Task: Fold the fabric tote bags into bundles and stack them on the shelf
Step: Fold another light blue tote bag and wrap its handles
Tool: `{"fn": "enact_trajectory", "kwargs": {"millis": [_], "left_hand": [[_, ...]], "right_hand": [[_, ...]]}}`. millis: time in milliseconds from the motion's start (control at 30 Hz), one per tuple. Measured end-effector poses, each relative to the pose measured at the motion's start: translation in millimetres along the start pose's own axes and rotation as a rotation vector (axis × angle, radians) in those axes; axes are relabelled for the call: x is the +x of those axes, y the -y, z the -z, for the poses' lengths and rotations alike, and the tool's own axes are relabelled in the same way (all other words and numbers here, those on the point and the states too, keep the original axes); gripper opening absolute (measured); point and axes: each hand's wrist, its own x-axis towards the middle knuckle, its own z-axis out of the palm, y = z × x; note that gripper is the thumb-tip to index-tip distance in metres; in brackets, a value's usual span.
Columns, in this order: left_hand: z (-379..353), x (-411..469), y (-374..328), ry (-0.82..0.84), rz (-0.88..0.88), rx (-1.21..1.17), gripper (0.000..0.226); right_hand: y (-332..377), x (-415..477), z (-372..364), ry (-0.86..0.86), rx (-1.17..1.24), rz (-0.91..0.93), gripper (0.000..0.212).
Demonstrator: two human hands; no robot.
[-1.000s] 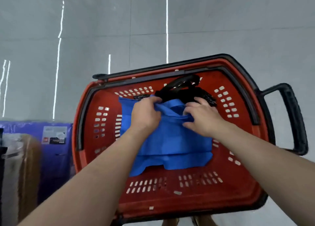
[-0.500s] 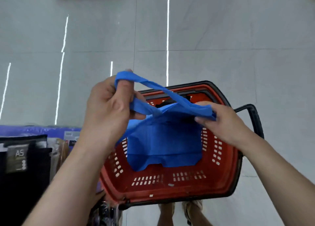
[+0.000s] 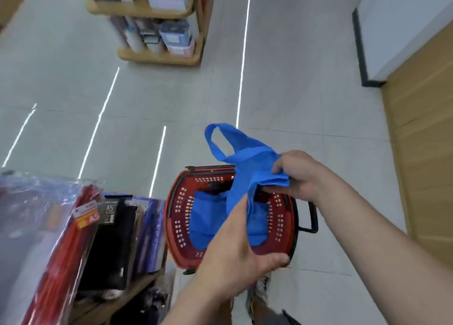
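Bag: blue fabric tote bag (image 3: 247,167) — held above the red perforated plastic basket (image 3: 170,216).
Right hand (image 3: 297,175): bag's bunched top is gripped.
Left hand (image 3: 235,246): fingers straight — nothing clasped.

Lying wide open ahead over the tiled floor (image 3: 294,99), up to the far shelf unit (image 3: 159,57). Crowding in at the left with the notebook shelf (image 3: 107,226), just beside the red basket (image 3: 174,229). Walling off the right with the wooden panel (image 3: 424,157). Partly covering the basket's mouth with the raised blue tote bag (image 3: 247,170).
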Motion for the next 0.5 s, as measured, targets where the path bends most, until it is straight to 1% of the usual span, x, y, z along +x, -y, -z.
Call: {"fn": "enact_trajectory", "kwargs": {"millis": [33, 67, 100, 133, 167, 200, 233, 267, 300, 333, 367, 400, 433, 500], "left_hand": [[-4, -2, 2, -0.119, 0.031, 0.053, 0.069], [-2, -3, 2, -0.288, 0.044, 0.102, 0.040], [3, -5, 3, -0.409, 0.081, 0.070, 0.013], [11, -5, 2, -0.477, 0.104, -0.035, 0.013], [19, -5, -1, -0.501, 0.127, -0.157, 0.021], [28, -6, -8, -0.514, 0.139, -0.280, 0.022], [37, -9, -16, -0.529, 0.136, -0.353, 0.022], [45, -13, -26, -0.551, 0.140, -0.400, 0.024], [51, -15, -35, -0.581, 0.134, -0.457, 0.027], [56, -19, -44, -0.607, 0.135, -0.527, 0.029], [57, -23, -51, -0.622, 0.131, -0.609, 0.028], [59, -28, -59, -0.629, 0.128, -0.679, 0.027], [59, -32, -66, -0.635, 0.128, -0.742, 0.026], [58, -45, -83, -0.650, 0.123, -0.847, 0.021]], "right_hand": [[2, -12, -4, -0.005, 0.077, 0.012, 0.025], [6, -22, -9, 0.008, 0.186, 0.023, 0.024], [8, -33, -11, 0.045, 0.281, 0.043, 0.022], [9, -45, -12, 0.100, 0.337, 0.067, 0.020], [9, -58, -12, 0.165, 0.293, 0.100, 0.033], [7, -71, -11, 0.225, 0.131, 0.139, 0.057], [4, -86, -13, 0.272, -0.117, 0.185, 0.082], [-2, -102, -17, 0.320, -0.389, 0.220, 0.102], [-11, -118, -24, 0.365, -0.657, 0.257, 0.113], [-22, -130, -30, 0.355, -0.885, 0.315, 0.115], [-33, -138, -35, 0.287, -1.058, 0.400, 0.110], [-42, -146, -40, 0.201, -1.130, 0.510, 0.102], [-48, -152, -44, 0.132, -1.133, 0.616, 0.098], [-52, -162, -49, 0.097, -1.058, 0.745, 0.105]]}}
